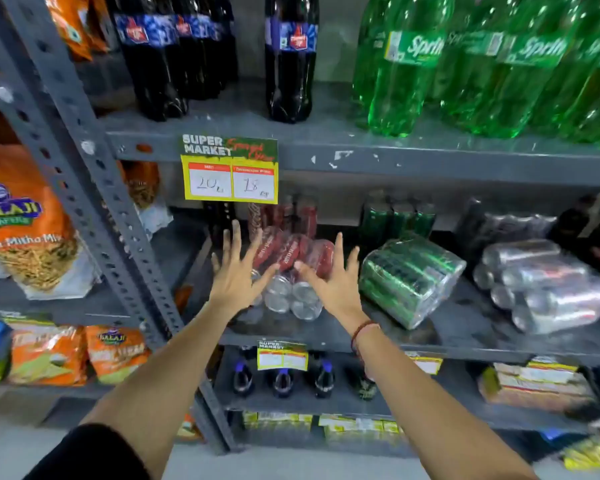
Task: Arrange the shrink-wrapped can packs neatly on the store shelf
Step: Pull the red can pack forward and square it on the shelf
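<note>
- Shelf (465,337), grey metal at mid height, carries three shrink-wrapped packs lying on their sides: red near the left upright, green in the middle, silver at the right.
- Silver pack (548,285) and green pack (409,278) lie skewed, long axes running back-left to front-right, can ends toward the front edge.
- Red pack (291,271) points its shiny can ends at the viewer, long axis running into the shelf, tipped slightly.
- Left hand (236,271) and right hand (336,282) are spread wide, fingers splayed, flanking the red pack and holding nothing; contact is unclear.
- Step, as I judge: squaring the red pack; next, close both palms on its sides and straighten it.
</note>
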### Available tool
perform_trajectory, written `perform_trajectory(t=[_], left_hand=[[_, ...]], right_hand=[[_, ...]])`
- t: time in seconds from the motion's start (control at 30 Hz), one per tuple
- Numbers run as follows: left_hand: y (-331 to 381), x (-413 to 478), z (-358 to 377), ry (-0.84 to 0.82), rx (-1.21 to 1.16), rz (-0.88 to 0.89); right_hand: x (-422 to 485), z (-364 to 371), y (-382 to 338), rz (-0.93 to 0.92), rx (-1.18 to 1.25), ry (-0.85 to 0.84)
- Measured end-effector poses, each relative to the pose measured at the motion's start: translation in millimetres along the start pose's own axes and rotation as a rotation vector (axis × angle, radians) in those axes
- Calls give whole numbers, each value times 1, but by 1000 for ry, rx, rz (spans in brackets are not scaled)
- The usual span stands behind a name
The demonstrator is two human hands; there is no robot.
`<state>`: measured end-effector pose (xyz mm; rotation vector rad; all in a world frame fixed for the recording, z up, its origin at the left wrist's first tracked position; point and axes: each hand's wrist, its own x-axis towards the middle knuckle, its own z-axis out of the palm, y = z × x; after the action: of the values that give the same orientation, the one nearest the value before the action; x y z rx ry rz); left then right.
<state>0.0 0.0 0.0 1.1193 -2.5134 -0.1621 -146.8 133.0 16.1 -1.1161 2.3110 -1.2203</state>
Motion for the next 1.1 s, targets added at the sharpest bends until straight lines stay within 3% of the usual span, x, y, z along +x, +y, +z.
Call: perform_trajectory(t=[0.1, 0.27, 0.53, 0.63, 0.8, 0.97, 1.1], left_hand=[[1, 34, 1, -212, -211, -106], [-9, 52, 17, -360, -431, -142], [-9, 37, 20, -243, -459, -125], [-11, 15, 18, -134, -456, -77], [-14, -31, 34, 26, -424, 59], [-14, -38, 47, 87, -296, 106], [-17, -46, 52, 31, -263, 36]], right_hand=[[23, 3, -4, 180, 136, -245], [44, 11, 9, 258, 209, -335], [40, 21, 27, 145, 324, -272], [20, 23, 28, -14, 321, -195], [-13, 41, 46, -338, 53, 2], [-19, 60, 63, -355, -73, 63], [-28, 62, 77, -433, -152, 44]])
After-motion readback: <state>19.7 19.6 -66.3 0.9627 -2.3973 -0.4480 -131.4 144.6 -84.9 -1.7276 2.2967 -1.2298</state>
